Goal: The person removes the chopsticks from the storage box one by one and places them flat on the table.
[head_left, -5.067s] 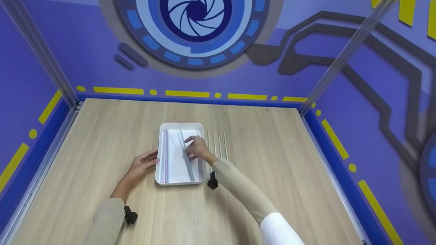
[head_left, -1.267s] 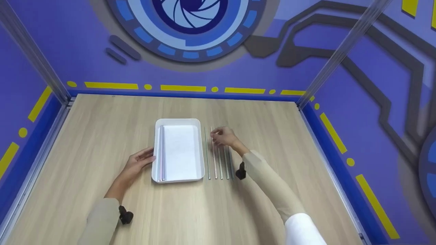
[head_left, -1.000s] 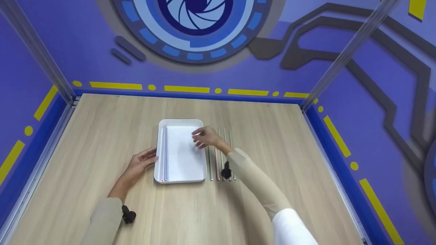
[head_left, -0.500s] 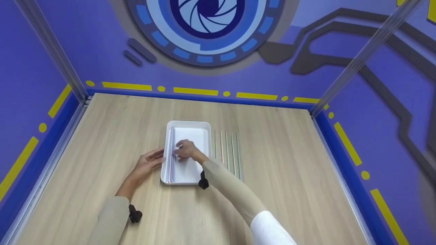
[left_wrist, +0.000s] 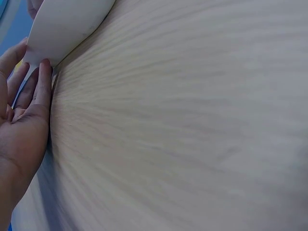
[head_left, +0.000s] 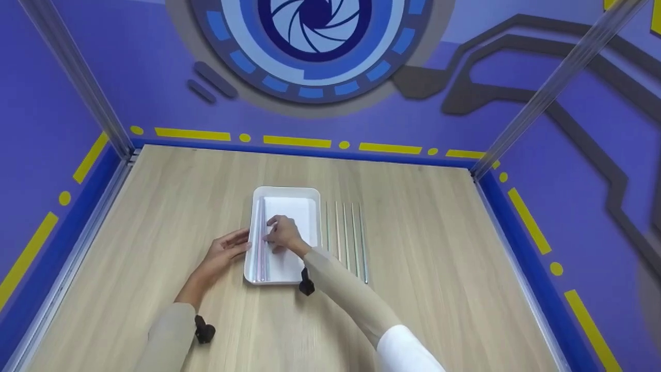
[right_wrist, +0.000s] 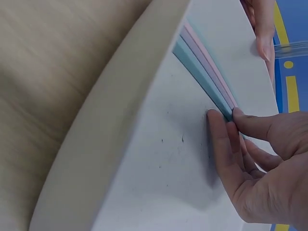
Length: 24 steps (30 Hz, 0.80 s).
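Right hand (head_left: 283,232) has moved left, teal stick (right_wrist: 203,80) now between its fingertips (right_wrist: 214,116).

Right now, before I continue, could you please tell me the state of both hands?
Left hand: open, fingers touching the tray.
Right hand: closed, pinching a teal stick inside the tray.

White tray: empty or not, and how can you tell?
Not empty: pastel sticks lie inside the white tray, along its left side, by the right hand.

Enclosing a wood-grained tabletop (head_left: 423,243) on three sides with violet-blue walls (head_left: 392,118) — displaying a round aperture emblem (head_left: 315,13) and yellow dashes (head_left: 297,141); joining at grey corner posts (head_left: 547,95).
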### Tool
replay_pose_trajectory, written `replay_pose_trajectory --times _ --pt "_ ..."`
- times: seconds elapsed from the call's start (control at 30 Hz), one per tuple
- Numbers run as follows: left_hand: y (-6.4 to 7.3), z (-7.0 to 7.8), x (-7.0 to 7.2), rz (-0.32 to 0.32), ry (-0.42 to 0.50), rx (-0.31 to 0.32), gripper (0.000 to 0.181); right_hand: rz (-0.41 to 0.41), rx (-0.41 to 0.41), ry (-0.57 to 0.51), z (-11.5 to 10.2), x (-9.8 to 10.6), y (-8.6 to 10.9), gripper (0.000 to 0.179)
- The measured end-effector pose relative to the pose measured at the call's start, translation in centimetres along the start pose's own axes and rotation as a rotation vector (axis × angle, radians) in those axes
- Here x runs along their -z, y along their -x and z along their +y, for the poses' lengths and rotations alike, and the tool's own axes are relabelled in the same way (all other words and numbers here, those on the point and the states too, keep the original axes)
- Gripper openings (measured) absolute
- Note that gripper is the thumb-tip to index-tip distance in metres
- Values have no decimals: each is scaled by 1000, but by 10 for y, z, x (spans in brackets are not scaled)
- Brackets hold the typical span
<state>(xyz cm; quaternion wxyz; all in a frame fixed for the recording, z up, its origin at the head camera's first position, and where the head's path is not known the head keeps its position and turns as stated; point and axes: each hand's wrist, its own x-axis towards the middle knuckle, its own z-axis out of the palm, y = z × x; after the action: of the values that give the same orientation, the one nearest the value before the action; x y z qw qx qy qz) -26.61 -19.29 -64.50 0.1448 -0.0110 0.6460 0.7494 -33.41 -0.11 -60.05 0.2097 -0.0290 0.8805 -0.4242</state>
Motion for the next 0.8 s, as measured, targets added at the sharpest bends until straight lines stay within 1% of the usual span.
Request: replay_pose_trajectory --times 0.2,0.33,0.43,0.53,0.67,0.8 --pt "0 -1 -1 4 -26 0 61 -15 -40 58 6 14 2 38" --pt "0 -1 -1 10 -29 1 60 27 -28 185 7 23 10 38" --pt "1 0 -1 12 -24 0 60 54 -6 247 8 27 17 38" --pt "2 1 -1 24 -15 15 61 56 1 241 9 31 20 37" --pt "2 3 -2 30 -37 27 62 64 2 215 12 35 21 36" --pt "2 3 -3 22 -58 21 62 74 10 180 18 40 23 36"
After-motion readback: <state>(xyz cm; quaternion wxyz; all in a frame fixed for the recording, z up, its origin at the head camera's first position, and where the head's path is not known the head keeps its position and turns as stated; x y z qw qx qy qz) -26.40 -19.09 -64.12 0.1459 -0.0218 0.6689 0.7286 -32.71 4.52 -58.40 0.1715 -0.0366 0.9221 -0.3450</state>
